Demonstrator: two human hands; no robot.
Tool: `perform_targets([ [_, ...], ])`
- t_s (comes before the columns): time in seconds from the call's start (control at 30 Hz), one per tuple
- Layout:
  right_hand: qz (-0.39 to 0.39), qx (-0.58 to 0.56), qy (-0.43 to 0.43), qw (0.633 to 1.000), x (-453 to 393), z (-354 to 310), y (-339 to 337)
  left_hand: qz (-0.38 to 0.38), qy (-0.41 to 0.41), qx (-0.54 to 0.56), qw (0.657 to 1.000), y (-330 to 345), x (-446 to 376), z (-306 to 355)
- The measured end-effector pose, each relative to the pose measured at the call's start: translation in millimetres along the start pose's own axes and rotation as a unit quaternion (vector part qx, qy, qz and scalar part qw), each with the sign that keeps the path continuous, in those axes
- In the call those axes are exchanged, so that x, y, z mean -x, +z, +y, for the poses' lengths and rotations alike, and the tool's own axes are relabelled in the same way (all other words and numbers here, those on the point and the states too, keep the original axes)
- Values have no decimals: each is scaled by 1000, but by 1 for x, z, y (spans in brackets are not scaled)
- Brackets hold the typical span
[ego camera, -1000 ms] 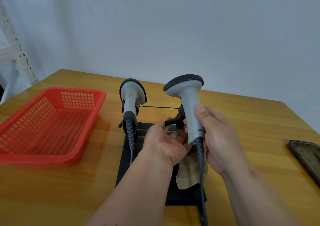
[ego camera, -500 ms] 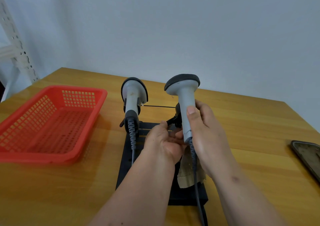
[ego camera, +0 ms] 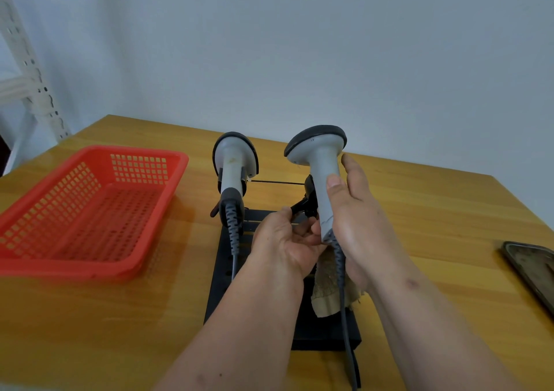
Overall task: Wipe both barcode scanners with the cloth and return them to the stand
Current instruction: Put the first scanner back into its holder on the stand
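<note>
Right hand grips the right scanner by its handle, thumb across the front & fingers wrapped behind, w/ the index finger sticking up loose near the head. It holds the scanner upright, head up, just in front of the stand's right cradle, prob so the handle can drop straight into the holder. Left hand is low by the handle's bottom end, fingers curled; looks like it's pinching the black lever of that cradle or steadying the base of the handle, can't tell which, since the fingertips are hidden behind the scanner. The cloth hangs bunched under both hands, tucked between palm & cable, so it stays to hand w/o needing a separate put-down; which hand actually traps it I can't tell. The cable runs down from the handle over the black stand toward the camera. Left scanner already sits in its own cradle, head up, cord hanging down the stand, apart from both hands. Judging by that, this one is being returned, w/ seating it the step in hand. Red basket lies well to the left on the wooden table; a dark phone at the right edge.
</note>
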State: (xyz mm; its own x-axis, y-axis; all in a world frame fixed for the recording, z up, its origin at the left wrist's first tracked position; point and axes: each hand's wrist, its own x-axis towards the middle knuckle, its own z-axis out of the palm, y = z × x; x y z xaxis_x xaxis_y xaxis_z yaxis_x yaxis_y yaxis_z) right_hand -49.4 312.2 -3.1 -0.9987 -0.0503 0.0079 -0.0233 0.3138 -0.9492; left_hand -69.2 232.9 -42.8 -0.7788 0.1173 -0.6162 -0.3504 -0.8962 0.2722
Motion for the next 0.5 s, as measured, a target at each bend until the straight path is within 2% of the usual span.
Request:
perform_targets([
  [0.17,10,40,-17,999,-4,-3,2,-24,-2,7,1000,-1,-3,-2],
  [0.3,22,-14,42,999,-9,-5,4,-17,-6,30,999,-5,-15,-2],
  [0.5,40,173,-42,983,-4,-4,-8,-18,30,-13,999,-11,-17,-1],
])
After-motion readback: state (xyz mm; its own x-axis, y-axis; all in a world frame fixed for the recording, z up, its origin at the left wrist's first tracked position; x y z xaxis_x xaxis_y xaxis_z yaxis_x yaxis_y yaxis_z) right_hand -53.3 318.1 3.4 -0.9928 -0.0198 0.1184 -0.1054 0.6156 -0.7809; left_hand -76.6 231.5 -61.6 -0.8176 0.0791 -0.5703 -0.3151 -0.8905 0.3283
